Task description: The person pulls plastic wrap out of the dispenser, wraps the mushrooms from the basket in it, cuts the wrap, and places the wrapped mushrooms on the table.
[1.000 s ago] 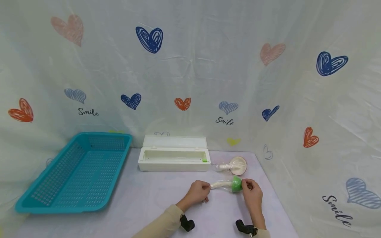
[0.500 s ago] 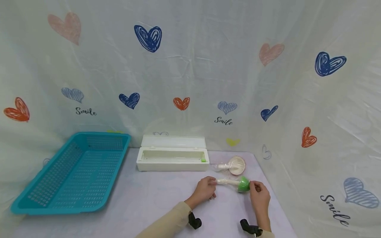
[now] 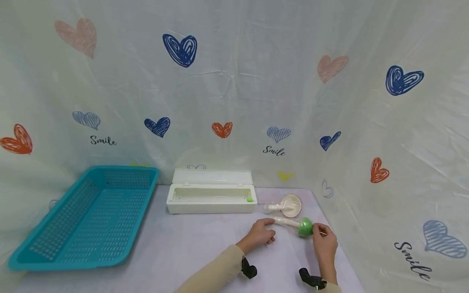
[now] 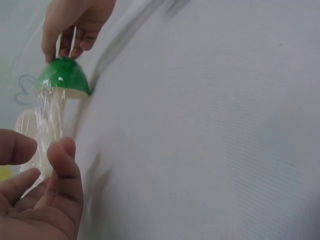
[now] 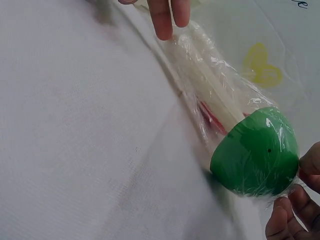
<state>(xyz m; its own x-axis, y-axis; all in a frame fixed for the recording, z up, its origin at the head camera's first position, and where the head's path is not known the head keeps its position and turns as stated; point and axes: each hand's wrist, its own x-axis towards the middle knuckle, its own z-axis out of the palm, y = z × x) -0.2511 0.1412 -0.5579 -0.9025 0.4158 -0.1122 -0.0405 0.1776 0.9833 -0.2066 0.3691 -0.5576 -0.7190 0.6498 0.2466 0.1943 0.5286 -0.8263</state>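
Note:
A long item wrapped in clear plastic, with a green domed head (image 3: 305, 227) and a cream stem (image 3: 287, 221), lies across the right part of the table, head to the right. My right hand (image 3: 326, 244) pinches the wrap at the head's outer end, seen also in the right wrist view, fingers (image 5: 295, 207) right at the green edge. My left hand (image 3: 258, 235) is at the other end, index fingertip beside the stem's tip. In the left wrist view its thumb (image 4: 17, 147) and fingers stand apart, with the wrap showing behind the gap.
Just behind lies a second wrapped item with a round cream head (image 3: 291, 205) and reddish rim. A white lidded box (image 3: 212, 208), lid raised, stands at the back. To the left is a blue perforated basket (image 3: 88, 266). A heart-print curtain (image 3: 234, 97) hangs behind.
The green-headed item has moved right and its head end has swung a little nearer to me. Both hands have travelled right with it. The box, basket and second item keep their places.

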